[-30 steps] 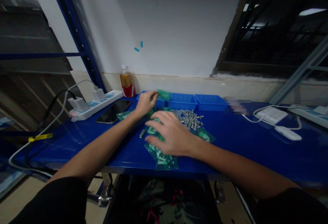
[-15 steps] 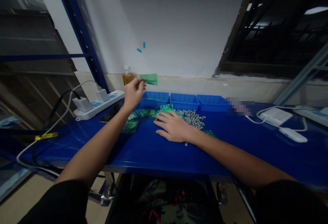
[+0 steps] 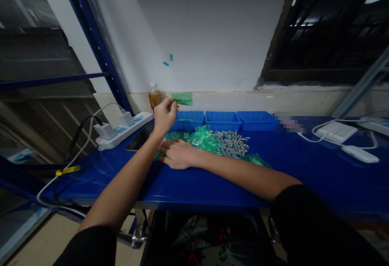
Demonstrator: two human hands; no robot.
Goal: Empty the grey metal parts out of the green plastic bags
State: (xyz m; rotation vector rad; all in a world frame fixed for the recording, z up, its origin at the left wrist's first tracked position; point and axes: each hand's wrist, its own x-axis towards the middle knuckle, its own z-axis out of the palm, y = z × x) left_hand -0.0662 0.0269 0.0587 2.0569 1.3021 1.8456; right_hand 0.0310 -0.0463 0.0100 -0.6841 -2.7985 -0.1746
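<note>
My left hand [image 3: 164, 115] is raised above the blue table [image 3: 304, 164] and pinches a small green plastic bag [image 3: 182, 98] by one end, in front of the white wall. My right hand [image 3: 176, 153] lies flat on the table with fingers stretched to the left, touching green bags under my left forearm. A heap of green bags [image 3: 204, 138] sits just behind it. To the right of that heap lies a pile of small grey metal parts [image 3: 232, 143].
Three blue trays [image 3: 223, 120] stand along the wall. A drink bottle [image 3: 154, 97], a white power strip [image 3: 121, 129] with chargers and a dark phone [image 3: 140, 136] are at the left. White devices with cables [image 3: 342, 136] lie at the right.
My left hand has lifted one green bag from the tray area up into the air. My right hand has slid from the near bags to the left, and the bags are pushed toward the back.
</note>
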